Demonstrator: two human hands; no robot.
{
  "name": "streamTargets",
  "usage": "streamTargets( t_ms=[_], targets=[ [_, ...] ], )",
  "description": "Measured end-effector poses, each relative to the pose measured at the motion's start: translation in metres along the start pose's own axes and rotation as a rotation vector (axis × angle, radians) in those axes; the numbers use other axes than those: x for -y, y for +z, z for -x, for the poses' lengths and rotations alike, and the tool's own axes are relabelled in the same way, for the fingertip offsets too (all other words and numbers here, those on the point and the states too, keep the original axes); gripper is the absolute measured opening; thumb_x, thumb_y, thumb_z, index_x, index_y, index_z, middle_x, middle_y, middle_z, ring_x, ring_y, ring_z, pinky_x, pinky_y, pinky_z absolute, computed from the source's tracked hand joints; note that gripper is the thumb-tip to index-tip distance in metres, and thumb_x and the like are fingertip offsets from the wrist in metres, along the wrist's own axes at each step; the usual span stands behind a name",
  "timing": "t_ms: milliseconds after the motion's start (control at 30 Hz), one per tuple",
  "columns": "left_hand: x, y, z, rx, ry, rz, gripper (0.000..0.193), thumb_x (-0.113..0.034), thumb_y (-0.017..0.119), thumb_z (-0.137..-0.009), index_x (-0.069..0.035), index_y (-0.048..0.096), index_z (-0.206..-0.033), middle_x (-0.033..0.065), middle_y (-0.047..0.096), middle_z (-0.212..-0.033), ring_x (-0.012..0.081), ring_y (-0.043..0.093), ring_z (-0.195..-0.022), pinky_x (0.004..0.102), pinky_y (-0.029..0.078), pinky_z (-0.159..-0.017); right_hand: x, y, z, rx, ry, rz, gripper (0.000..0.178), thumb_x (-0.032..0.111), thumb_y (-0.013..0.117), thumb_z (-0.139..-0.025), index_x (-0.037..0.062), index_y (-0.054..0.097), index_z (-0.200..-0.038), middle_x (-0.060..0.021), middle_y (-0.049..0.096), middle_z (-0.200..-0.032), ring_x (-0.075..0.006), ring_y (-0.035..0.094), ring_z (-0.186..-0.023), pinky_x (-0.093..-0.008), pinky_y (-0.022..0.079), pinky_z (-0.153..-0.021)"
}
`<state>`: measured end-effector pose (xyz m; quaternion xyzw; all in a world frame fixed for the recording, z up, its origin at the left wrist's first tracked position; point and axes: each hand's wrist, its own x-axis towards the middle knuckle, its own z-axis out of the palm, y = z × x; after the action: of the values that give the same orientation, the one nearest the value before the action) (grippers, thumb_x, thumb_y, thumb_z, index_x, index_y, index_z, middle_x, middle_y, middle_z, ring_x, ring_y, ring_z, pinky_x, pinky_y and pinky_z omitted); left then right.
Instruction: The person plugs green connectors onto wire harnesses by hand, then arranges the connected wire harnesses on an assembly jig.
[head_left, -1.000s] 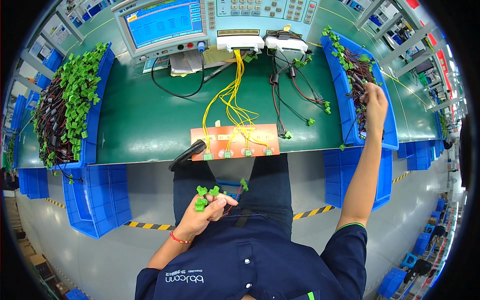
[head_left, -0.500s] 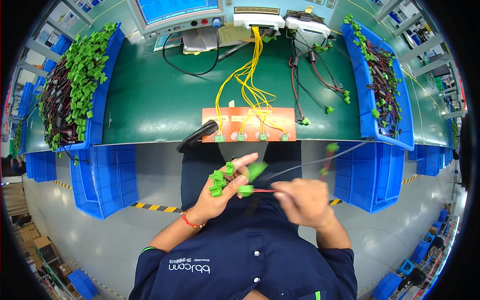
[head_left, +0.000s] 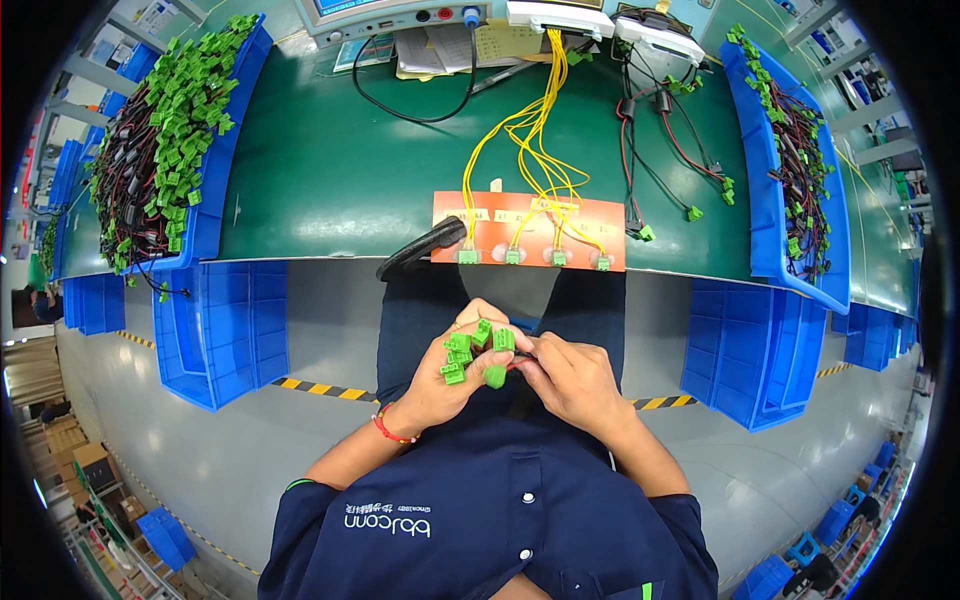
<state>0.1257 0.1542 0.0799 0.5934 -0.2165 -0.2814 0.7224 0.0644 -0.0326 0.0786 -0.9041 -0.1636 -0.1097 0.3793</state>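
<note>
My left hand [head_left: 450,365] is closed around several green plug connectors [head_left: 458,350], which poke out between its fingers in front of my body. Against its fingertips, my right hand [head_left: 575,380] pinches the dark and red wires [head_left: 521,358] of the cable harness. One green connector at the wire end lies by my left thumb. Both hands touch, below the table's front edge. Beyond them, an orange board [head_left: 530,232] sits at that edge, with yellow wires [head_left: 545,130] running to green sockets along its near side.
A blue bin [head_left: 205,215] heaped with green-ended harnesses stands on the table's left; another blue bin [head_left: 765,230] with harnesses is at the right. A tester [head_left: 400,18] stands at the back. A black handle-like object [head_left: 425,245] overhangs the edge. Loose cables [head_left: 630,150] lie right of the board.
My right hand has come left to meet my left hand. The harness that was swinging blurred at the right is now gathered between both hands. The whole view has shifted slightly.
</note>
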Motion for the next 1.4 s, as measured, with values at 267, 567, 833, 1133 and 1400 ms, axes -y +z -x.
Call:
streamTargets(
  t_ms=[267,567,833,1133,1400],
  targets=[
    [0.004,-0.009,-0.006,-0.410,-0.192,0.300,0.018,-0.020,0.057,-0.099,-0.003,0.061,-0.096,0.0008,0.059,-0.075,0.0020,0.042,-0.051,0.0179,0.032,-0.048,-0.007,-0.006,-0.012,-0.175,0.449,-0.674,0.020,0.009,0.052,-0.098,-0.0017,0.067,-0.104,-0.0067,0.055,-0.097,-0.0136,0.054,-0.084,-0.0286,0.046,-0.074],
    [0.016,-0.006,-0.016,-0.529,-0.117,0.196,0.017,-0.019,0.061,-0.097,-0.002,0.064,-0.095,-0.0003,0.058,-0.069,0.0012,0.041,-0.051,0.0180,0.031,-0.046,-0.004,0.013,-0.024,-0.061,0.313,-0.985,0.026,0.000,0.055,-0.095,-0.0042,0.061,-0.120,-0.0090,0.056,-0.110,-0.0153,0.059,-0.099,-0.0273,0.049,-0.082],
    [0.017,0.001,-0.018,-0.591,-0.071,0.233,0.015,-0.017,0.062,-0.096,-0.002,0.063,-0.094,0.0001,0.059,-0.069,0.0008,0.041,-0.050,0.0183,0.029,-0.045,-0.012,0.030,-0.035,-0.238,0.689,-1.202,0.016,0.010,0.063,-0.094,-0.0042,0.064,-0.101,-0.0090,0.067,-0.084,-0.0116,0.062,-0.069,-0.0266,0.052,-0.071],
    [0.016,-0.010,-0.026,-0.528,-0.139,0.415,0.018,-0.016,0.062,-0.096,0.001,0.065,-0.097,0.0024,0.061,-0.071,0.0013,0.039,-0.051,0.0187,0.028,-0.047,-0.014,0.037,-0.043,-0.309,0.774,-1.539,0.018,0.012,0.064,-0.093,-0.0031,0.066,-0.103,-0.0080,0.067,-0.087,-0.0115,0.062,-0.070,-0.0289,0.055,-0.072],
    [0.042,-0.039,-0.009,-0.334,-0.373,0.033,0.030,-0.023,0.056,-0.099,-0.001,0.060,-0.119,-0.0029,0.052,-0.069,0.0027,0.042,-0.055,0.0184,0.032,-0.048,-0.040,0.028,-0.041,-0.093,0.779,-1.300,0.028,0.022,0.066,-0.094,-0.0036,0.067,-0.106,-0.0077,0.069,-0.093,-0.0119,0.064,-0.077,-0.0276,0.052,-0.076]
  ],
)
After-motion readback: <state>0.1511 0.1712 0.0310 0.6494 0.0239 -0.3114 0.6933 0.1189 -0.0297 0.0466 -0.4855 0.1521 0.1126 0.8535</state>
